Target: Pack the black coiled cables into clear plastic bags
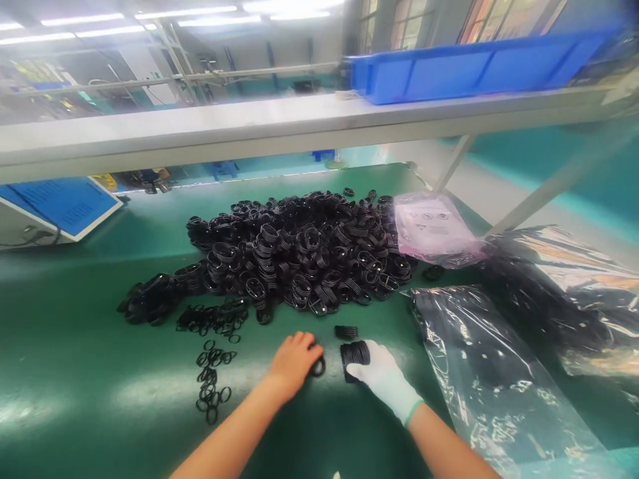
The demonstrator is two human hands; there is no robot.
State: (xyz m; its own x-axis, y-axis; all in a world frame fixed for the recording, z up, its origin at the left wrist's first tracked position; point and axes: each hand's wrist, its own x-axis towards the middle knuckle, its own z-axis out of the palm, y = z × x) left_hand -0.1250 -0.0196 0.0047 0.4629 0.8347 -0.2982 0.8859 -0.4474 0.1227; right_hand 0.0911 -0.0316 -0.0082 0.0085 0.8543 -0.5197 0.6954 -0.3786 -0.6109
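My bare left hand (295, 361) is curled over a black ring (318, 367) at the front middle of the green table, its fingertips largely turned away from view. Just to its right, my right hand (383, 374), in a white glove, grips a row of black rings (355, 359) lined up side by side on the table. A short row of the same rings (346, 331) lies just behind that one. Beyond both hands rises a large pile of black rings (299, 253), many in bundled stacks.
Loose thin rings (212, 379) are scattered left of my hands. At right lie a clear plastic bag (509, 379), a filled bag (554, 299) and a pinkish printed bag (432, 226). A shelf (224, 136) crosses overhead, bearing a blue bin (474, 70). A blue-topped box (74, 206) stands far left.
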